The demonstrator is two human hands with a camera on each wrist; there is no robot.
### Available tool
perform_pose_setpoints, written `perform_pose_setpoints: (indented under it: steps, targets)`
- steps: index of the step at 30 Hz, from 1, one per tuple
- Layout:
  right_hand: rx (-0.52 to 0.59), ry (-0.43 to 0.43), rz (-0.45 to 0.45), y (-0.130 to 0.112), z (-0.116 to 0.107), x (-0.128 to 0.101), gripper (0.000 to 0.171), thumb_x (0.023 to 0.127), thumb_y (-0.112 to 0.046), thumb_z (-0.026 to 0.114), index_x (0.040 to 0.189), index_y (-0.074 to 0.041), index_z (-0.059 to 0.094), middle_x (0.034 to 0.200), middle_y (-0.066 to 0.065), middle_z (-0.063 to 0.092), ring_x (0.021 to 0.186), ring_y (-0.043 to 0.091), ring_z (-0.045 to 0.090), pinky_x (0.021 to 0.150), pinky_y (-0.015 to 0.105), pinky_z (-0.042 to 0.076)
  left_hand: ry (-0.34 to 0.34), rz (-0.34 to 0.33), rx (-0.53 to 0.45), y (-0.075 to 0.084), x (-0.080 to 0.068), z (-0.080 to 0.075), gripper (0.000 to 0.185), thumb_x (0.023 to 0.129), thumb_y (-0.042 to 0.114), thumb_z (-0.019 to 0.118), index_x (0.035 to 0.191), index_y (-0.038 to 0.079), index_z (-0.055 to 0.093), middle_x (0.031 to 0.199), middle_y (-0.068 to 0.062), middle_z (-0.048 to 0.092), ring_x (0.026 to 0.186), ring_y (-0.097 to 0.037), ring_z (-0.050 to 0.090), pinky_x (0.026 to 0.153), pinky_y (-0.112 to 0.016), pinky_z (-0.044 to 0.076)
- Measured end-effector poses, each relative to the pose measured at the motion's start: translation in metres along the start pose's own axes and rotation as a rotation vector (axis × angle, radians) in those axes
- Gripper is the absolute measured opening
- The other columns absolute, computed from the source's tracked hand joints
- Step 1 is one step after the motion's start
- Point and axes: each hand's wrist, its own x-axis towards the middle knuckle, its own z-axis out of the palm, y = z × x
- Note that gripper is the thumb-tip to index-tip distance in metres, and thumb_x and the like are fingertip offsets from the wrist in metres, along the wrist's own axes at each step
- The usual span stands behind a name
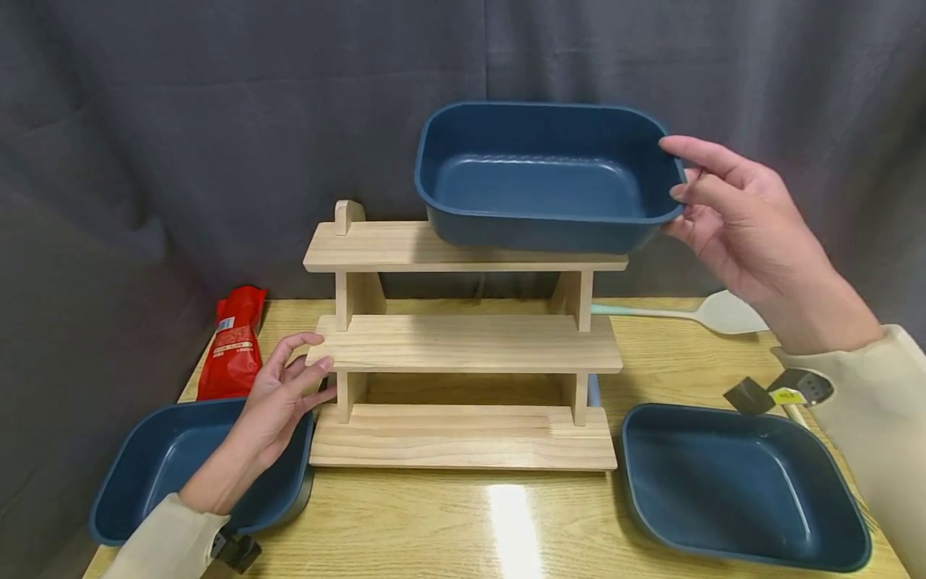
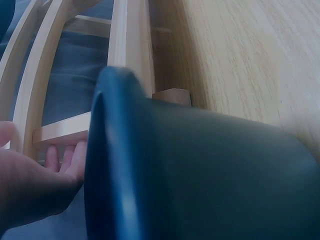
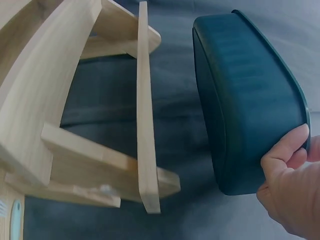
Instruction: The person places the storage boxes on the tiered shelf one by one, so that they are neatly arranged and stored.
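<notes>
A three-tier wooden rack (image 1: pixel 463 346) stands mid-table. My right hand (image 1: pixel 678 181) pinches the right rim of a dark blue tray (image 1: pixel 542 173) and holds it just over the top shelf. In the right wrist view a gap shows between the tray (image 3: pixel 245 100) and the rack's top board (image 3: pixel 145 125), with my thumb on the rim by my right hand (image 3: pixel 292 165). My left hand (image 1: pixel 314 374) grips the left end of the middle shelf, fingers above and thumb below. In the left wrist view my left hand (image 2: pixel 60 160) reaches the rack (image 2: pixel 127 45) past a blue tray wall (image 2: pixel 200 175).
Two more blue trays lie on the wooden table (image 1: pixel 506 523), one at front left (image 1: pixel 159 466) under my left forearm, one at front right (image 1: pixel 745 482). A red packet (image 1: pixel 235 342), a white spatula (image 1: pixel 723 312) and a tagged dark utensil (image 1: pixel 777 392) lie around the rack. A dark curtain hangs behind.
</notes>
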Motion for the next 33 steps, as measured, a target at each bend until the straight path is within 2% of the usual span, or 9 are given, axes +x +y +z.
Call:
perform_pose_setpoints:
  steps: [5,11,16,22,33]
  targets:
    - [-0.035,0.004,0.013,0.012,0.014,0.01,0.043,0.106,0.009,0.064,0.148,0.001,0.061,0.105,0.014,0.062,0.103,0.029,0.068,0.083,0.031,0.064,-0.004,0.004,0.007,0.0,0.002,0.001,0.035,0.11,0.012,0.068,0.141,0.02,0.054,0.12,-0.001,0.066,0.116,-0.018,0.066,0.096,-0.038,0.061]
    - [-0.07,0.0,0.03,0.025,0.028,0.02,0.042,0.107,0.006,0.063,0.149,0.001,0.06,0.108,0.011,0.057,0.096,0.025,0.064,0.071,0.025,0.06,-0.005,0.001,0.003,0.0,0.003,0.003,0.035,0.109,0.012,0.068,0.14,0.021,0.055,0.117,-0.001,0.066,0.115,-0.018,0.065,0.096,-0.038,0.061]
    - [-0.101,-0.003,0.05,0.035,0.034,0.026,0.043,0.108,0.004,0.062,0.15,-0.001,0.058,0.12,0.012,0.051,0.097,0.023,0.062,0.071,0.023,0.06,-0.011,0.01,-0.005,-0.002,0.004,0.005,0.033,0.109,0.011,0.069,0.139,0.021,0.057,0.113,-0.001,0.065,0.113,-0.018,0.066,0.096,-0.038,0.062]
    - [-0.116,0.009,0.054,0.046,0.036,0.03,0.041,0.111,0.001,0.057,0.152,-0.001,0.055,0.132,0.016,0.044,0.088,0.017,0.057,0.068,0.021,0.058,-0.02,0.014,-0.006,-0.003,0.005,0.007,0.033,0.109,0.011,0.068,0.138,0.021,0.057,0.113,-0.001,0.065,0.113,-0.018,0.066,0.096,-0.039,0.061]
    - [-0.172,0.03,0.075,0.067,0.037,0.038,0.041,0.113,0.0,0.053,0.154,-0.003,0.055,0.121,0.015,0.047,0.084,0.014,0.055,0.069,0.018,0.056,-0.011,0.008,0.004,-0.002,0.004,0.006,0.034,0.109,0.011,0.068,0.14,0.02,0.055,0.115,-0.002,0.066,0.113,-0.018,0.067,0.097,-0.038,0.061]
